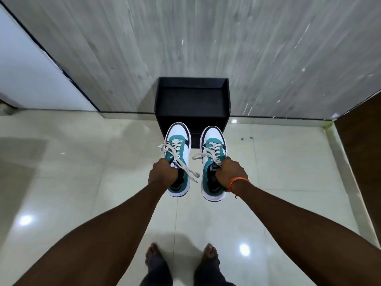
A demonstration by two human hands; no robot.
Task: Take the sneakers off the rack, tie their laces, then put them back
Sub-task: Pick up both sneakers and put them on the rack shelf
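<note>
I hold two white, teal and black sneakers in the air above the floor, toes pointing away from me. My left hand [162, 172] grips the left sneaker [179, 141] at its tongue and collar. The right sneaker [213, 141] hangs the same way from my right hand [232, 172], which wears an orange wrist thread. Cream laces hang loose and untied over both shoes. Just beyond the toes stands the black shoe rack [192, 100], its top shelf bare, against the wall.
The grey wood-grain wall [206, 38] runs behind the rack. A white door or panel [24, 75] is at the left, a dark brown surface [362, 137] at the right. Glossy cream floor tiles [92, 162] spread around my bare feet [181, 259].
</note>
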